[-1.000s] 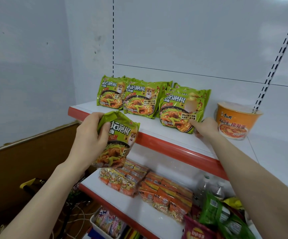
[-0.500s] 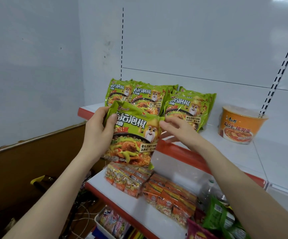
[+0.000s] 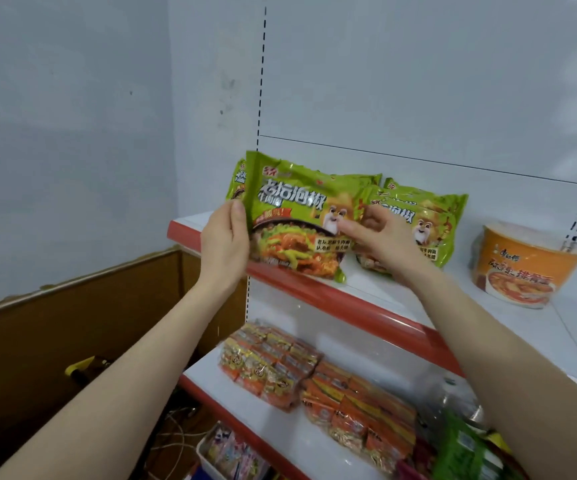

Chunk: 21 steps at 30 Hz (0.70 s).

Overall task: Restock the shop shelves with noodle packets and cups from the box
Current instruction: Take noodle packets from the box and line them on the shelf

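Note:
A green noodle packet (image 3: 294, 216) stands upright at the front edge of the upper white shelf (image 3: 377, 292), in front of other green packets (image 3: 429, 220) leaning at the back. My left hand (image 3: 226, 244) grips the packet's left edge, thumb on its front. My right hand (image 3: 380, 237) holds the packet's right edge, with fingers on its front. An orange noodle cup (image 3: 522, 268) sits on the same shelf to the right.
The shelf has a red front lip (image 3: 349, 303). On the lower shelf (image 3: 301, 441) lie orange snack packets (image 3: 318, 379), green bags (image 3: 467, 452) and a bottle. A brown panel (image 3: 72, 327) stands at the left; a small bin of sachets (image 3: 231, 452) sits below.
Both hands have lifted the green packet up and onto the front of the upper shelf; it now stands in front of the back row. The right hand came from the shelf to the packet.

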### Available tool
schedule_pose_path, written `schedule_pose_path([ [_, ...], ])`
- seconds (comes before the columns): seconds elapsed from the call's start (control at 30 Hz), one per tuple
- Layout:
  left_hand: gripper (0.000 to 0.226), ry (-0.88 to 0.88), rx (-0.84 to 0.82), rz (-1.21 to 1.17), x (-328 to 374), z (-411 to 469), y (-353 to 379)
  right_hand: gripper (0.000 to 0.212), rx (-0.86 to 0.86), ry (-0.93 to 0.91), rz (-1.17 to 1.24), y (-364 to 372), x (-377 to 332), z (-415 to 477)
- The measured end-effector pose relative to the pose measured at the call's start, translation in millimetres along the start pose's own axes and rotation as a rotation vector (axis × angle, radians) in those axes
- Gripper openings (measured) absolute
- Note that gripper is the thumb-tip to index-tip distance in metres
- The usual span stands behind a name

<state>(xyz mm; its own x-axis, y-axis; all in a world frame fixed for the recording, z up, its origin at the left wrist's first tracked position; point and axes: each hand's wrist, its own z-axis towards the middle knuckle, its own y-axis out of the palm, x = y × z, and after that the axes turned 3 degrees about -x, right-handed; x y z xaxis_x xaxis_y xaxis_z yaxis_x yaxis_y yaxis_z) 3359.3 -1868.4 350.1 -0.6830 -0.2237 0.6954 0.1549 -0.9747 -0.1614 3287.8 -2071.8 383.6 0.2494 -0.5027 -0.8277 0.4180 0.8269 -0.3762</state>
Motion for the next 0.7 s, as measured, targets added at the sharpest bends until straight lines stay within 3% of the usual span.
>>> schedule_pose_path([
  [0.07, 0.028, 0.007, -0.108, 0.111, -16.8, 8.0, 12.3, 0.038, 0.125, -0.024, -0.009, -0.1, -5.6, 22.9],
  [0.13, 0.04, 0.012, -0.33, 0.285, -35.2, 10.8, 25.0, 0.037, 0.222, -0.04, -0.031, 4.6, -11.2, 46.7],
  [0.23, 0.056, 0.043, -0.545, 0.472, -60.0, 12.8, 37.6, 0.032, 0.27, -0.074, -0.156, 21.2, -15.2, 80.8],
  [0.37, 0.059, 0.118, -0.621, 0.614, -80.8, 14.1, 45.6, 0.038, 0.306, -0.074, -0.251, 45.7, -7.9, 118.1],
  [0.5, 0.083, 0.23, -0.637, 0.639, -90.4, 12.0, 50.5, 0.045, 0.39, 0.03, -0.162, 72.3, -2.2, 153.3],
  [0.7, 0.079, 0.241, -0.663, 0.666, -98.8, 14.0, 53.3, 0.042, 0.283, 0.11, -0.297, 129.7, 5.6, 179.1],
])
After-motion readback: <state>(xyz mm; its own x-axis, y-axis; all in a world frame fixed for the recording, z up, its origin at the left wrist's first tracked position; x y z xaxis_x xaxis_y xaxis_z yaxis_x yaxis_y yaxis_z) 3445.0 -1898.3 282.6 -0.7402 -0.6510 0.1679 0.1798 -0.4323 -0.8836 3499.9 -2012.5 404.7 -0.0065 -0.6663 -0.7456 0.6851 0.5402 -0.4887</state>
